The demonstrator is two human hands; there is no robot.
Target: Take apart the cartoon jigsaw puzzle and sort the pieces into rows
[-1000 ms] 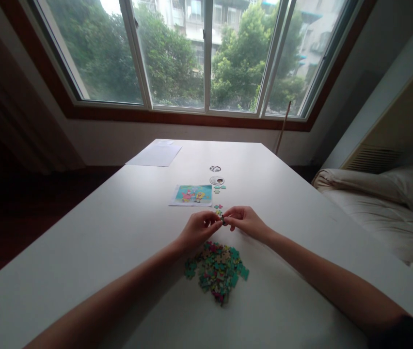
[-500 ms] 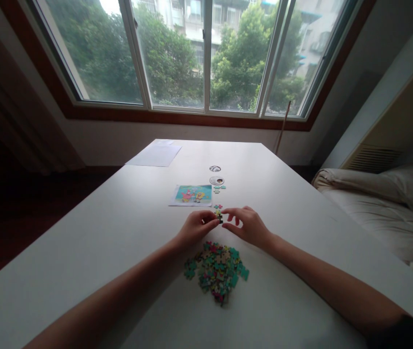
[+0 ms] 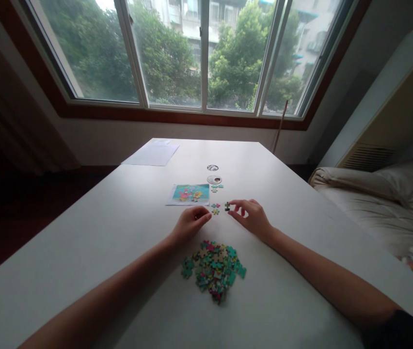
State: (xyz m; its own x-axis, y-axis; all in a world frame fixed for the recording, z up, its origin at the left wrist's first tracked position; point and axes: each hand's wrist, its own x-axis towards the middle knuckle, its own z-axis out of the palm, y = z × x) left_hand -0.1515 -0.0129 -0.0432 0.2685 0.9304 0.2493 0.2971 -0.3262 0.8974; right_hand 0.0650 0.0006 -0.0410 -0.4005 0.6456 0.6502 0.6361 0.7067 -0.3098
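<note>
Between the thumb and fingers of my right hand (image 3: 252,216) is a dark-and-green jigsaw piece (image 3: 227,207), held at its right edge. My left hand (image 3: 191,223) rests to the left with its fingers curled and their tips drawn together. Whether anything is inside them is hidden. Just right of its fingertips lies a small yellow-green jigsaw piece (image 3: 215,212), with a pink-and-green piece (image 3: 215,206) behind it. Closer to me, between my forearms, is a heap of mixed jigsaw pieces (image 3: 215,271), mostly green with some pink and tan.
A cartoon picture sheet (image 3: 191,194) lies beyond my left hand. Several teal pieces (image 3: 215,189) and two round discs (image 3: 214,180) are farther back on the white table (image 3: 101,232). White paper (image 3: 150,153) lies at the far left corner. A pale sofa (image 3: 370,208) stands at the right.
My right hand has drawn the dark-and-green piece to the right, away from the yellow-green one. My left hand has shifted slightly left, and the view has moved a little.
</note>
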